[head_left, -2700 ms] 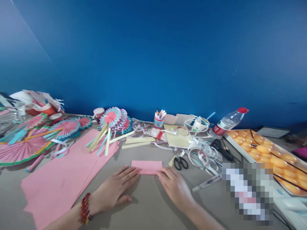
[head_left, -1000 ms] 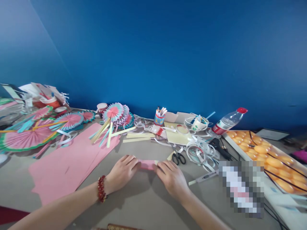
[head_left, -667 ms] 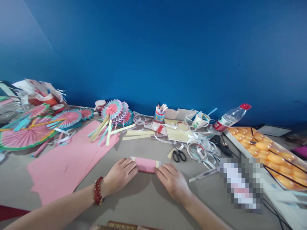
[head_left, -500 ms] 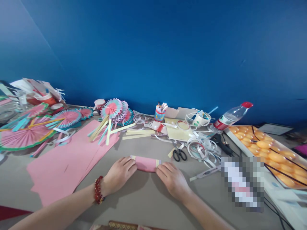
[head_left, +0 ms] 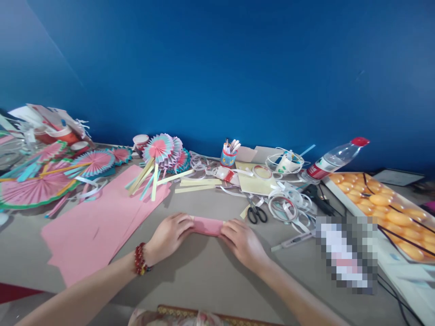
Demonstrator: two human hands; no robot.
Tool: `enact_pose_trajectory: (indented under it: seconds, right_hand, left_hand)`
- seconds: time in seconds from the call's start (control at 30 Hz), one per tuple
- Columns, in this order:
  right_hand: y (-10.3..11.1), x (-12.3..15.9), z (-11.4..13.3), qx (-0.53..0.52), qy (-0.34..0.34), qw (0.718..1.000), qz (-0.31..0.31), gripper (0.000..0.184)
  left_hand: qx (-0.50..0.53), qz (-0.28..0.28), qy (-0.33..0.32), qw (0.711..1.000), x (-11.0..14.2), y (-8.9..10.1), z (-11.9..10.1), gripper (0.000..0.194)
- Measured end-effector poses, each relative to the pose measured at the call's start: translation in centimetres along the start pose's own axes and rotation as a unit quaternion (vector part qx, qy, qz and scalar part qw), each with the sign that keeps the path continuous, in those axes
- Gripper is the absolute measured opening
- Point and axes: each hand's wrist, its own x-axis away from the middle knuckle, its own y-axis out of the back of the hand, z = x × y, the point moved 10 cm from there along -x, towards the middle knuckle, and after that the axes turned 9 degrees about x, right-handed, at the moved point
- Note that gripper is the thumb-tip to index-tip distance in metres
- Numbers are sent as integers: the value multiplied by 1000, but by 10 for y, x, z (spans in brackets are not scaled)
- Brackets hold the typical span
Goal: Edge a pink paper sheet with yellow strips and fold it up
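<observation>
A narrow folded strip of pink paper (head_left: 208, 226) lies across the front middle of the table, stretched between both hands. My left hand (head_left: 171, 237), with a red bead bracelet at its wrist, closes its fingers on the strip's left end. The right end is gripped by my right hand (head_left: 241, 242), thumb hidden beneath. Black-handled scissors (head_left: 257, 214) rest just beyond my right hand. To the left is a stack of pink paper sheets (head_left: 91, 226).
Pleated paper fans (head_left: 159, 149) stand at the back left. Pale yellow strips (head_left: 197, 185), rolls of tape (head_left: 282, 207), a utility knife (head_left: 294, 240) and a tilted plastic bottle (head_left: 331, 163) are farther back and right. A tray of orange balls (head_left: 384, 213) sits far right.
The pink paper has become narrower, and the pale strips at its ends no longer show as before. Both hands stay at its ends. The view has shifted slightly.
</observation>
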Motion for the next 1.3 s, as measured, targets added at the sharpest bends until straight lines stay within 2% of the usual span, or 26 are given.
enact_pose_trajectory:
  seconds: [0.13,0.3,0.53,0.7,1.3]
  right_hand:
    - [-1,-3,-8,-50,-23,998,4,23]
    - [-5,-7,-19,-62,-68,995,25,21]
    - [-11,-11,-25,-54,-81,994,40,10]
    - [-14,-14,-28,-52,-88,993,57,8]
    - [-16,-17,-25,-21,-76,993,84,10]
  left_hand:
    - [55,6,35,998,-4,6,9,20]
    - [58,28,46,997,-13,9,12,19]
    - [66,48,81,993,-21,10,23,13]
    - [67,65,102,990,-25,9,30,16]
    - [64,101,99,988,-32,7,30,15]
